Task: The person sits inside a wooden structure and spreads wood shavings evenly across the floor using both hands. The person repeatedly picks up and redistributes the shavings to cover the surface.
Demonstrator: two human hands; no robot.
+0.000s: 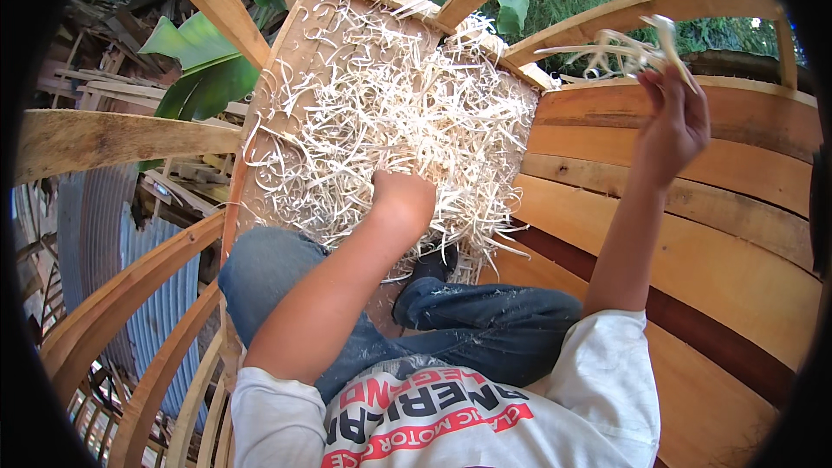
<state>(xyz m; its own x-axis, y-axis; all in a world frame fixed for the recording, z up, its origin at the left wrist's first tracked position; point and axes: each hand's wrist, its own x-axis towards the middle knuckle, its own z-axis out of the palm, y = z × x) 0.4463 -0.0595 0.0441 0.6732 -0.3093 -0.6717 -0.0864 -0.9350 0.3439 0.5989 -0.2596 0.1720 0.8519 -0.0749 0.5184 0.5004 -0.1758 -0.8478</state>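
Note:
A broad pile of pale, curly wood shavings (381,113) covers a brown board (290,61) in front of me. My left hand (405,199) is down in the near part of the pile, back of the hand upward. Its fingers are bent under and hidden, so what they hold does not show. Raised at the far right, my right hand (674,121) pinches a small bunch of shavings (628,50) between thumb and fingers. Long loose strips trail from this bunch to the left, slightly blurred. The right hand is well apart from the pile, above the plank wall.
Wooden slats (130,134) form an open rail on the left and far sides. A wall of wide planks (676,234) closes the right side. My bent legs (485,312) lie close to the pile. Corrugated metal sheets (160,303) and green leaves (208,61) are outside.

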